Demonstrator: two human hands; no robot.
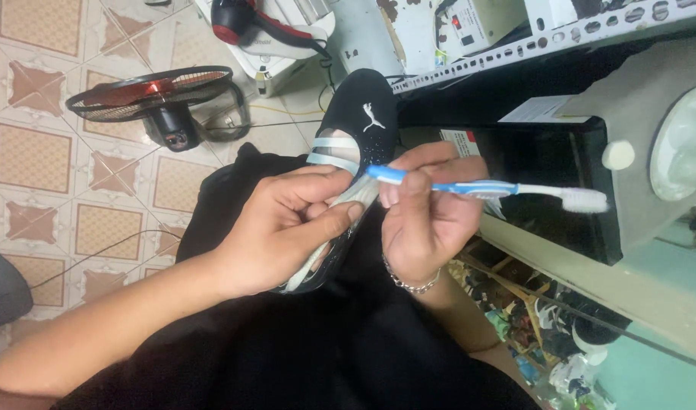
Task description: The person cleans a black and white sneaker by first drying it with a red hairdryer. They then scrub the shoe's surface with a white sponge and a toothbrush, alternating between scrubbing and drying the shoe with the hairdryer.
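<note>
Right now the person's left hand (283,228) grips a black slip-on shoe (359,121) with pale straps, fingers clenched around its side over the lap. Beside it, touching, the right hand (424,216) pinches a blue-and-white toothbrush (488,188), bristles pointing away toward a black cabinet (560,190). A small fan (154,99) sits on the tiled floor (36,152).

A small black floor fan (152,95) with red blades lies face up on the patterned tile floor (36,152), a dark cable (105,254) trailing across the tiles near it. Beyond it, a red and black hair dryer (238,21) rests on a white appliance (287,45). A perforated white metal rail (545,42) runs along the top right. Below it stands a glossy black box (560,190), with a grey block (644,129) carrying a white knob (618,155) just beside it.
</note>
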